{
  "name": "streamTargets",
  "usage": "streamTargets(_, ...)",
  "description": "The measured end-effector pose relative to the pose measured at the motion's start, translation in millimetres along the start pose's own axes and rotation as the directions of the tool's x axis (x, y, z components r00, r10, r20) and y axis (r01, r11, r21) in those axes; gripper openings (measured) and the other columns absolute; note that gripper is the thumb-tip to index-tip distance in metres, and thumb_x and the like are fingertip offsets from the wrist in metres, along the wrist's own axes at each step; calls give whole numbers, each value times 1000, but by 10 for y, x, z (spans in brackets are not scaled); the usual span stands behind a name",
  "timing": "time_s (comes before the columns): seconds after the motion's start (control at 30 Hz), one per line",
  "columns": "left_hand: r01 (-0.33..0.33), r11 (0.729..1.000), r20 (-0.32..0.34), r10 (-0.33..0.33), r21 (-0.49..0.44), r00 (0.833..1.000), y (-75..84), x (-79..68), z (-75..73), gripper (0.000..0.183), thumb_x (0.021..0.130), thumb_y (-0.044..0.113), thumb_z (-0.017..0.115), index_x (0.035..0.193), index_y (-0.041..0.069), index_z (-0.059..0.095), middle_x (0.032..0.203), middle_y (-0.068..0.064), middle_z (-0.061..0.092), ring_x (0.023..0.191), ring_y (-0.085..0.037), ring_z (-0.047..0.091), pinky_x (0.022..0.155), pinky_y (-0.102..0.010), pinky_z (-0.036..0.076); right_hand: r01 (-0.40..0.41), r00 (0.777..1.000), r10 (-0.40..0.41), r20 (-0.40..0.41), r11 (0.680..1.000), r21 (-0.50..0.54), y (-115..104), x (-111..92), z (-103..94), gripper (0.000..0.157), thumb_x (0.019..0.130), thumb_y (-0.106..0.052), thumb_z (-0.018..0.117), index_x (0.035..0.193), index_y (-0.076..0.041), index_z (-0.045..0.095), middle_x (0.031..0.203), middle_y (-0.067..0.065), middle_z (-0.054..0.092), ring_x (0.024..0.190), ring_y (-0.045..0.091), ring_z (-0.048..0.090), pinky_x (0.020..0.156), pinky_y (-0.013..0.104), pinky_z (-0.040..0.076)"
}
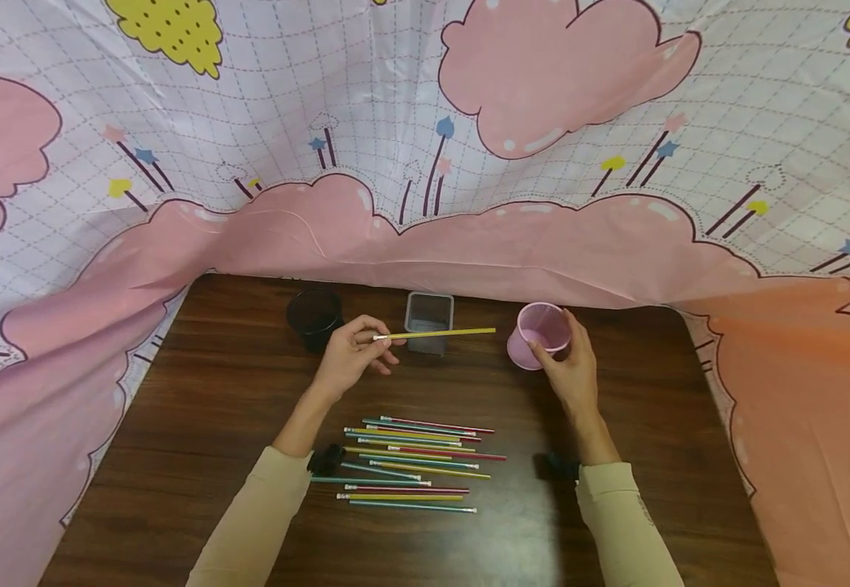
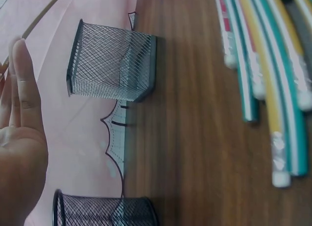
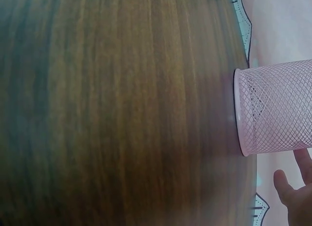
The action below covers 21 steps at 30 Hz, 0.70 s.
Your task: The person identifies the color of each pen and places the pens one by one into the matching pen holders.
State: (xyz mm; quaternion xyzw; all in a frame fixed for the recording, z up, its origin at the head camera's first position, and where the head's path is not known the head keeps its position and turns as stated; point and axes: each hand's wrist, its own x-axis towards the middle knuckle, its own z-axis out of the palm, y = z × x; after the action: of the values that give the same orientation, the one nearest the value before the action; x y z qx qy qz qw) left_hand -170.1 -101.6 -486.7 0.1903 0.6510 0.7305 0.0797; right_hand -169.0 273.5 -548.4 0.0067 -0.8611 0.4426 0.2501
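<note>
My left hand [image 1: 349, 352] pinches a yellow pencil [image 1: 443, 333] near its white eraser end, between thumb and fingers. The pencil lies almost level in the air, its other end pointing right toward a pink mesh cup [image 1: 522, 352]. My right hand [image 1: 573, 367] holds that round cup from its right side, thumb across the near rim and fingers along the far side. From the right wrist, the cup's mesh wall [image 3: 278, 106] shows large, with part of the hand below it. Several striped pencils [image 1: 410, 496] in yellow, teal and red lie in a loose group on the table.
A square dark mesh holder [image 1: 428, 344] stands at the back middle, just beyond the held pencil. Left of it is a round black mesh cup [image 1: 313, 314], partly behind my left hand. A patterned pink and white cloth [image 1: 425, 244] hangs around the wooden table [image 1: 234, 391].
</note>
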Motion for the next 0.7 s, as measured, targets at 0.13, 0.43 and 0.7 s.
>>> streamTargets(0.13,-11,1000,20,11,0,1000,26,74,44,19,89,0,55,103,-13,49,88,-21,65,73,-48,59,57,-45,54,-10,1000,10,-12,1000,2,5,7,5,77,68,-22,82,134,-12,44,124,14,51,113,31,48,95,46,37)
streamTargets(0.43,-8,999,11,8,-41,1000,-30,258,203,16,89,3,56,101,-6,52,91,-22,65,71,-44,61,58,-46,54,-22,1000,22,-19,1000,-11,48,8,17,77,69,-27,81,135,-14,43,125,10,51,114,26,47,96,43,36)
streamTargets(0.7,-5,999,36,7,-51,999,-29,475,334,15,90,7,57,100,-3,53,98,-33,60,74,-48,60,59,-47,53,-39,999,39,-15,999,22,48,-17,56,77,69,-26,81,135,-14,44,127,9,49,116,24,46,98,42,34)
